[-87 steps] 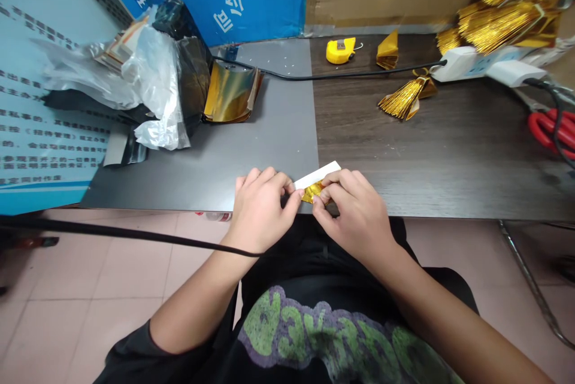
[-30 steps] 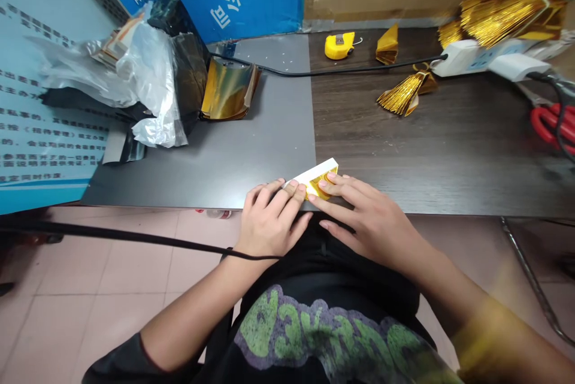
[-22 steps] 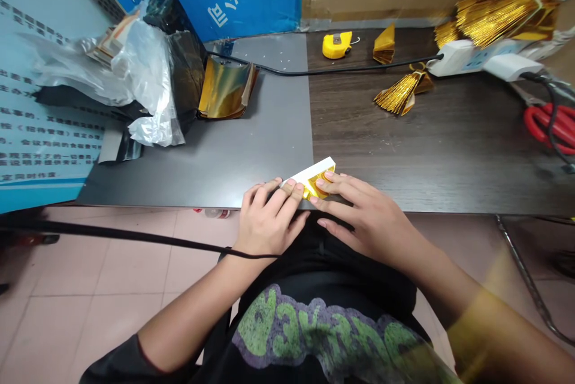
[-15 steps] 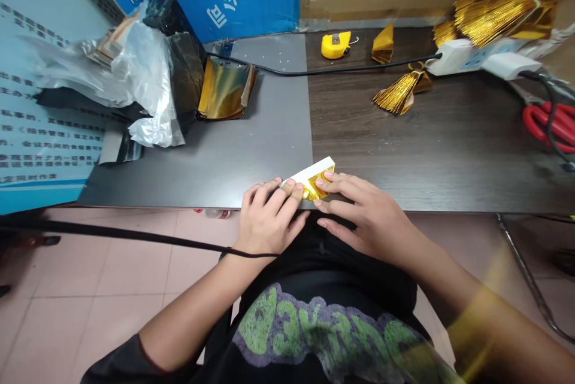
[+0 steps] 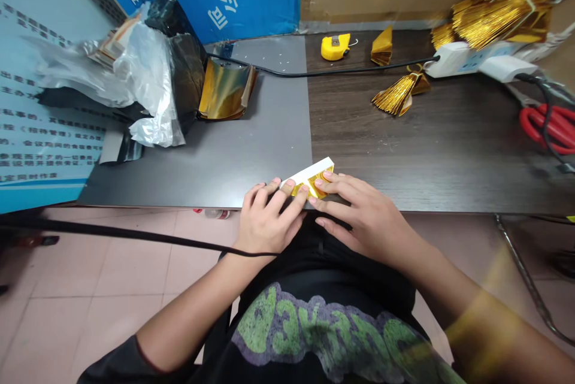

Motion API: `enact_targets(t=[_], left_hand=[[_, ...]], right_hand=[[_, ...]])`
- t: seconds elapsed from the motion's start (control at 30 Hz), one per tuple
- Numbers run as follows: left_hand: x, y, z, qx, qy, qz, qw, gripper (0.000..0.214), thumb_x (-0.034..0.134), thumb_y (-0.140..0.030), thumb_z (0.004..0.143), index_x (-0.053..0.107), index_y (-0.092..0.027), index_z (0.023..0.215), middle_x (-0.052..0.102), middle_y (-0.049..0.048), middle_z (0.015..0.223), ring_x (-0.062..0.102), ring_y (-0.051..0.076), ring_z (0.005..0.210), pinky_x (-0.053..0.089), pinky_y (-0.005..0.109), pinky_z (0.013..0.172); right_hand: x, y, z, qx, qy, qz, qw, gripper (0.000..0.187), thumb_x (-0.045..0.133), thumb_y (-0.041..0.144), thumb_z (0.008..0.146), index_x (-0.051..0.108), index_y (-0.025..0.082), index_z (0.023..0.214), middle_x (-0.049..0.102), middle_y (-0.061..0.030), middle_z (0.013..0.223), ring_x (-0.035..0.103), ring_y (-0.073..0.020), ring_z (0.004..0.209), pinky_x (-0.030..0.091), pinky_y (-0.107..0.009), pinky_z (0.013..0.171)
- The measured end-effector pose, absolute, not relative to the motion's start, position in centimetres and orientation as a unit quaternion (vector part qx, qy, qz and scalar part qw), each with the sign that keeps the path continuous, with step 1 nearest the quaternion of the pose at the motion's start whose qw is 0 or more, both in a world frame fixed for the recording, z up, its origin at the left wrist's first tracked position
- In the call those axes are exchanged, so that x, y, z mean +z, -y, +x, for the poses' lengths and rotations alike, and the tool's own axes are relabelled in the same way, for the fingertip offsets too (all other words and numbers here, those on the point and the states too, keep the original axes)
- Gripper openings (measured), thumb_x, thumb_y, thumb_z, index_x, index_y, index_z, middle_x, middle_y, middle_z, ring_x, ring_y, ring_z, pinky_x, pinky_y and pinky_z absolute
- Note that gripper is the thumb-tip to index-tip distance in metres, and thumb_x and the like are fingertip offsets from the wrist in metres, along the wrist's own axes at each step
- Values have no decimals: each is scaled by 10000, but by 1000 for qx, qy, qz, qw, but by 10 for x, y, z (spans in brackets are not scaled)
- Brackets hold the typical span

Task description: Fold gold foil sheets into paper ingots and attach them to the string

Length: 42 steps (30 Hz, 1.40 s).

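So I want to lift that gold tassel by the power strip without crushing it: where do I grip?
Probably pinch the gold tassel at its narrow gathered end, nearest the power strip, coming from above on its right. The strands fan out loose toward the left, where a grip would likely bend them.

Tabletop (image 5: 449,156): dark wood, grey mat (image 5: 251,150) over left half | far edge: yellow tape measure (image 5: 335,47), folded gold paper (image 5: 383,47) just beside it | black cable (image 5: 336,71) runs to white power strip (image 5: 467,57) | pleated gold fan (image 5: 398,94) near strip | gold foil sheets (image 5: 224,91) against plastic bags (image 5: 148,84) | red scissors (image 5: 545,126) at right edge
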<state>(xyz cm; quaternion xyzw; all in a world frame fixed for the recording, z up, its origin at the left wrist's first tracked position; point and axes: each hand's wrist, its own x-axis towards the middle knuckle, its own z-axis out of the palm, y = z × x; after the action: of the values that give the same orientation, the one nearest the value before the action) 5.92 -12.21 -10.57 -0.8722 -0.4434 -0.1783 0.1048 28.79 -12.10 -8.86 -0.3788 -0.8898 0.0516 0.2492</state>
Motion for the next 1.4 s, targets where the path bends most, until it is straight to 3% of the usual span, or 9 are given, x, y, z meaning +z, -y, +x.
enact_targets(t=[0.23, 0.43, 0.6, 0.9, 1.07, 1.27, 1.4], left_hand=[[-101, 121, 62, -192, 434, -869, 139, 340, 640, -367, 932, 682, -263, 1254, 742, 29, 1202, 636, 247, 1107, 430, 405, 951], [-107, 120, 61, -233, 414, -866, 159, 347, 680, -326, 901, 681, -222, 1232, 745, 16, 1216, 652, 238, 1119, 423, 396, 995], [-107, 120, 56, -246, 403, -870, 142, 378, 658, -271, 911, 646, -133, 1262, 737, 47, 1243, 646, 227, 1179, 422, 377, 1013], [-95, 119, 54, -260, 355, -896, 61, 268, 653, -166, 909, 668, -208, 1173, 750, 18, 1107, 635, 209, 1080, 453, 357, 927], [-89, 108, 47, -264, 340, -902, -20, 197, 618, -156, 937, 665, -221, 1118, 732, 12, 1109, 610, 191, 1129, 457, 332, 904], [-80, 97, 41, -242, 310, -916, -76, 105, 643, -224, 951, 696, -241, 1040, 724, -6, 1051, 609, 163, 1036, 425, 317, 821], [-74, 90, 45, -222, 313, -916, -115, 105, 630, -278, 965, 714, -247, 1019, 719, -1, 1048, 598, 151, 992, 431, 312, 833]], right_hand=[[-88, 122, 285, 50, 892, -380, 238, 179, 617, 271, 963, 737, 148, 1011, 687, -161, 1238, 611, -342, 1263, 543, -537, 1051], [-90, 123, 285, 34, 898, -377, 225, 330, 600, 262, 970, 670, 160, 1276, 676, -153, 1279, 592, -349, 1291, 532, -553, 1071], [-91, 123, 284, 21, 898, -371, 234, 315, 612, 245, 960, 687, 139, 1247, 686, -152, 1267, 607, -362, 1269, 544, -557, 1058], [-85, 112, 285, 103, 884, -367, 272, 123, 589, 227, 971, 688, 155, 959, 689, -143, 1224, 598, -331, 1309, 534, -513, 1092], [-85, 96, 287, 181, 864, -363, 298, 236, 609, 255, 974, 612, 188, 748, 714, -97, 1113, 682, -287, 1190, 611, -418, 949], [-81, 78, 287, 221, 878, -337, 260, 101, 611, 238, 979, 673, 184, 919, 689, -102, 1119, 654, -290, 1226, 579, -410, 979], [-80, 68, 289, 234, 889, -292, 264, 177, 555, 222, 1004, 700, 182, 910, 676, -112, 1181, 651, -280, 1229, 558, -416, 1022]])
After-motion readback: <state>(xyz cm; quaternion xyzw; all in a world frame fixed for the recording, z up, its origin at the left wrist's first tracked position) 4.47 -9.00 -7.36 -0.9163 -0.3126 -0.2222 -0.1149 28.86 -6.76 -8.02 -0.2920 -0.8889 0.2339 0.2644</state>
